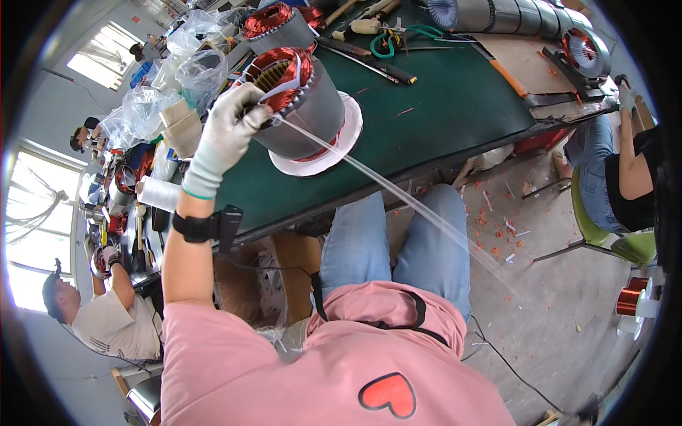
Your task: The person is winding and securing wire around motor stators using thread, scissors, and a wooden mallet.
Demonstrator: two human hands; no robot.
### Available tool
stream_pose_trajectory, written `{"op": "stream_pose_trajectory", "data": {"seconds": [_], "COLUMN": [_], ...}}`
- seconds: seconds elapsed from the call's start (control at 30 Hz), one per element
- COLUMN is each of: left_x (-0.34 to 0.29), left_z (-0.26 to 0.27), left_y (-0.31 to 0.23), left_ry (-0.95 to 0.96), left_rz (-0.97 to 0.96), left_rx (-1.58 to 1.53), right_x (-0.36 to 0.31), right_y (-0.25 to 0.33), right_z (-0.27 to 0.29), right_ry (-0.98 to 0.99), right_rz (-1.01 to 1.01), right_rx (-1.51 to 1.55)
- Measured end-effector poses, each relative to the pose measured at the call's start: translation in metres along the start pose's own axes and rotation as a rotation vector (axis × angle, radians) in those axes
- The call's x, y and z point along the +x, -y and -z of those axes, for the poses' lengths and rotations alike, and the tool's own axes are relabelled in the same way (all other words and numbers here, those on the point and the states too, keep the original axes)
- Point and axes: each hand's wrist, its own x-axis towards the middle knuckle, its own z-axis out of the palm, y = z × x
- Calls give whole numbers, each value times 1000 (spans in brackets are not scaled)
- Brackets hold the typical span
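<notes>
On the green bench top stands a grey motor stator (312, 110) with red copper windings (293, 74) bulging from its upper end. Beneath it lies a round white pad (339, 153). My left hand (234, 124), in a white glove, closes its fingers on the near left rim of the windings. From beside those fingertips a pale, translucent cord (383, 181) stretches taut down to the right, past the bench edge and over my legs. Its far end smears out of sight above the floor. My right hand is out of view.
Pliers with green handles (383, 46), an orange-handled tool (508, 78) and another stator (277, 28) lie toward the back. White thread spool (158, 193) and plastic bags (145, 110) are left. A co-worker (106, 305) sits left, another person (625, 156) right. Scraps (497, 234) litter the floor.
</notes>
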Motion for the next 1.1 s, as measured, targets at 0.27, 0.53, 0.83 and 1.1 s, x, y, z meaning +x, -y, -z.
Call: {"op": "stream_pose_trajectory", "data": {"seconds": [0.27,0.53,0.83,1.1], "left_x": [-5,-8,16,83], "left_z": [6,-15,28,63], "left_y": [-77,-47,-64,-42], "left_ry": [-68,-251,66,387], "left_rz": [-48,-358,112,-397], "left_rx": [249,314,3,798], "right_x": [103,367,424,436], "right_y": [151,667,742,742], "right_z": [-162,-506,-526,-522], "right_ry": [-8,906,1054,841], "right_rz": [-271,-115,-742,-62], "right_rx": [-627,905,1686,941]}}
